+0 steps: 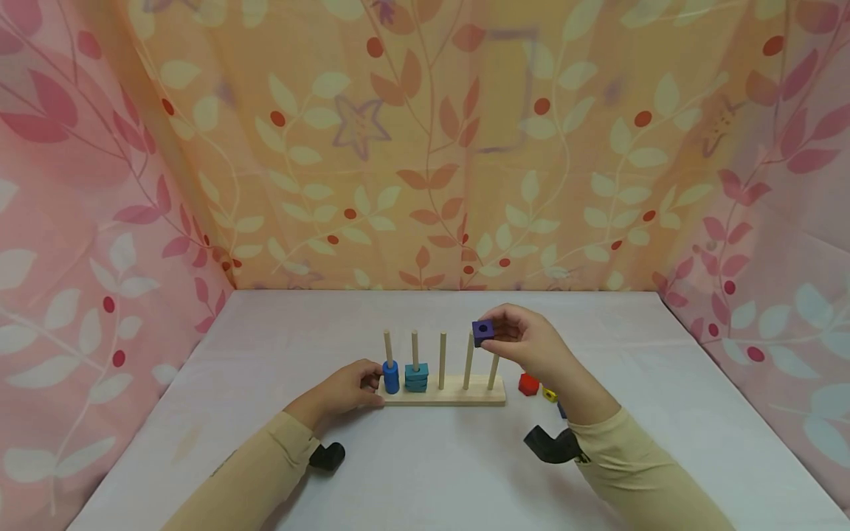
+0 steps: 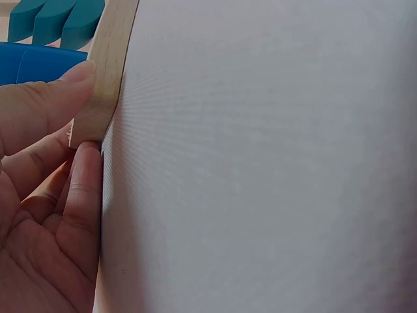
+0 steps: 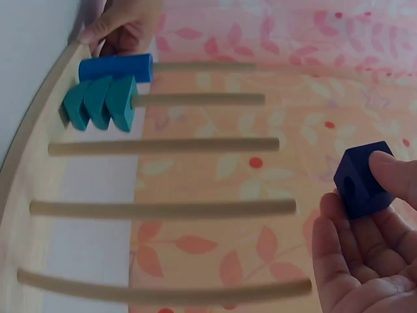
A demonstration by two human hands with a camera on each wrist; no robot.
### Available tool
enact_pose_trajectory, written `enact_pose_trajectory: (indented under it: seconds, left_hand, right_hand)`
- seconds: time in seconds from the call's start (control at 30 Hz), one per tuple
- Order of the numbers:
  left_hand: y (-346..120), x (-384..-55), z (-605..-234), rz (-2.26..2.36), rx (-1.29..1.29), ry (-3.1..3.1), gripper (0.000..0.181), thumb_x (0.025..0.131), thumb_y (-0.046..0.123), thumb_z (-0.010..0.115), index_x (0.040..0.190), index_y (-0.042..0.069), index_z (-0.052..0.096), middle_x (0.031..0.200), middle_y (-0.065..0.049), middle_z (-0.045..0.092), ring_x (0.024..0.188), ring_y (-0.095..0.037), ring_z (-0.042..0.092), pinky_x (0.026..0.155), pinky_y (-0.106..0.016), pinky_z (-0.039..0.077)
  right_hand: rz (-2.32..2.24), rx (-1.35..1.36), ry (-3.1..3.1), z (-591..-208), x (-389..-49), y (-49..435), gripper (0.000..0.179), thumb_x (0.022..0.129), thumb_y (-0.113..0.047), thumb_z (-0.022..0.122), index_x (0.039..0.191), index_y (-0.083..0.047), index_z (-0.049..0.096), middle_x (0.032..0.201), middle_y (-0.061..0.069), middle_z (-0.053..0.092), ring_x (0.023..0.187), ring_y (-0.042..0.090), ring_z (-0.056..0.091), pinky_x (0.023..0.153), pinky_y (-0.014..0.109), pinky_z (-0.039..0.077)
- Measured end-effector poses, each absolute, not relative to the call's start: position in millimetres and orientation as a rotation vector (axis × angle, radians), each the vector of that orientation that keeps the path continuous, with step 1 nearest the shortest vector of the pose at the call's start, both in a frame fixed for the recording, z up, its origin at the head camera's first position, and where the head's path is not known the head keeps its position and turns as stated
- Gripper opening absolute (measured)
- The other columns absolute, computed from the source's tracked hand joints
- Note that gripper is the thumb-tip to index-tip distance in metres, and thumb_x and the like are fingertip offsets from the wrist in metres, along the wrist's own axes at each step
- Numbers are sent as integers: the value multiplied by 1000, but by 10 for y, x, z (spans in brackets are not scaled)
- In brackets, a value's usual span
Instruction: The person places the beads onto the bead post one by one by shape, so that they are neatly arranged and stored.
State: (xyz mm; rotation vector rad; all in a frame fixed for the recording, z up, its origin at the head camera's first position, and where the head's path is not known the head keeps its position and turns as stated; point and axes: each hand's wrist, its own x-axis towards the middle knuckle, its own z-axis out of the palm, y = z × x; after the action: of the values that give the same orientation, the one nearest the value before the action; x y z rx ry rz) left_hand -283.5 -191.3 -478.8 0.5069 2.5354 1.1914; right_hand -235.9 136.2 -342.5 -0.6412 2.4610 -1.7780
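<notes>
By the look of the pegs, the loading is less than halfway along. On the pale wooden peg board (image 1: 445,399), the upright nearest the 9 o'clock end bears a glossy blue cylindrical stack (image 1: 391,377), and the next one carries three teal curved-sided blocks (image 1: 416,378). That leaves three bare: the plain wooden middle peg (image 1: 442,361), the plain wooden fourth peg (image 1: 468,365) and the plain wooden end peg (image 1: 493,373) at 3 o'clock.

A dark purple cube with a bored hole (image 1: 483,333) is in the air, pinched between the thumb and fingers of the right hand (image 1: 531,343); it is near the peg tips but threaded on none. The left hand (image 1: 341,387) grips the board's 9 o'clock end between thumb and fingers.

Unplaced pieces lie on the white cloth-covered table (image 1: 432,464) beyond the 3 o'clock end: a red angular block (image 1: 528,384), a small yellow block (image 1: 550,394) and a dark blue piece (image 1: 562,410) partly hidden by the right forearm, so the full count left cannot be told.
</notes>
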Motion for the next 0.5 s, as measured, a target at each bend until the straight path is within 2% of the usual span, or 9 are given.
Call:
enact_pose_trajectory:
  seconds: [0.2,0.4,0.5]
  left_hand:
    - [-1922,-2842,-4792,1198,509,2534,45,73,18,77,111,6,56,95,-2,51,89,-17,48,78,-32,40]
    - [-1928,-2842,-4793,1182,533,2548,45,73,19,77,110,7,56,95,-2,51,89,-17,47,77,-32,40]
    - [-1927,-2841,-4791,1183,537,2549,44,72,19,78,109,7,57,94,-2,51,89,-17,47,77,-31,40]
  right_hand:
    - [-1839,-688,2467,-3487,-2432,1129,29,82,-7,67,108,-3,57,102,13,59,91,23,59,79,26,48]
    - [-1884,-656,2522,-3561,-2507,942,27,82,-9,68,107,-5,59,100,11,61,93,23,57,86,38,45]
    - [-1874,-628,2527,-3587,-2524,872,27,82,-9,68,108,-6,59,101,10,61,94,22,56,86,38,44]
